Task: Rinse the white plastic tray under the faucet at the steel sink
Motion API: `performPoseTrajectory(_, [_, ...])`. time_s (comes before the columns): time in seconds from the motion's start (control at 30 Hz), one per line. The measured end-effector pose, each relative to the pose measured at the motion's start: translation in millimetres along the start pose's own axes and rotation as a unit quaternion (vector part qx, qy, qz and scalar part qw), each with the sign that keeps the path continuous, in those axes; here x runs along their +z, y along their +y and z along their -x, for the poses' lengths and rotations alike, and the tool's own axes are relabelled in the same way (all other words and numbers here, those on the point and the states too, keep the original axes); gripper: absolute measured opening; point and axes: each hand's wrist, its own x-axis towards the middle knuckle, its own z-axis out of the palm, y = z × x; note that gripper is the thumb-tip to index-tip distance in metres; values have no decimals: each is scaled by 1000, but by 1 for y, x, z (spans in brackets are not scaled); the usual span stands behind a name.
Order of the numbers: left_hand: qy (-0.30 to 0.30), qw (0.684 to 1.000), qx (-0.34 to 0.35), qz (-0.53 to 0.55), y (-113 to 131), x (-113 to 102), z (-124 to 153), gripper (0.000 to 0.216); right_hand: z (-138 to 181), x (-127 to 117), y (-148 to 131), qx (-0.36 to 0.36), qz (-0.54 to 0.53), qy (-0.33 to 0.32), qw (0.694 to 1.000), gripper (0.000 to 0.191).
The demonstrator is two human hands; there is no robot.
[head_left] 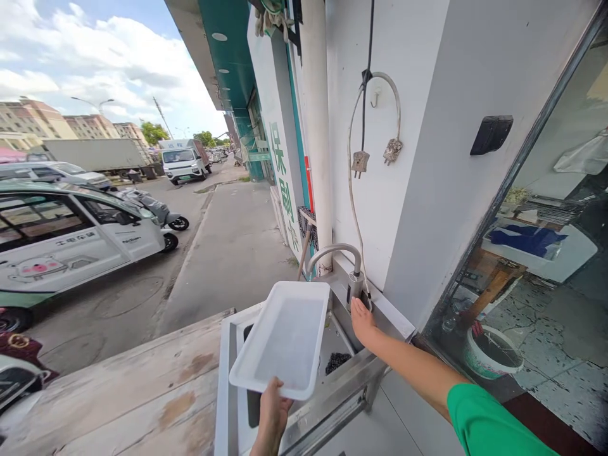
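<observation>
My left hand [274, 408] grips a white plastic tray [292, 339] by its near rim, thumb on the upper side. The tray is tilted over a metal sink [228, 373], its far end under the spout, and its inside looks bare. My right hand [363, 322] is closed on the lower body of a metal faucet [354, 285] at the sink's back edge; its fingertips are partly hidden. Whether water runs from the spout cannot be made out. A dark, curly scouring pad [337, 362] lies in the sink, right of the tray.
A weathered wooden board [142, 392] adjoins the sink on the left. Two plugs [360, 163] hang on cables down the white wall [422, 126]. A glass door [536, 266] stands to the right. Parked vehicles, including a white three-wheeler [80, 247], line the street.
</observation>
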Motion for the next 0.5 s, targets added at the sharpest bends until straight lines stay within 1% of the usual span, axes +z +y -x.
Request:
performPoseTrajectory(0.23, [4,1000,1,23,9,7,13,55,5,-13,3,35,-29,3,999,69])
performPoseTrajectory(0.37, [11,999,9,36,12,9,13,55,-2,-11,0,65,-52,-28,996,68])
performPoseTrajectory(0.5, [5,1000,12,29,14,7,7,55,-8,-6,-9,54,-70,-32,996,67])
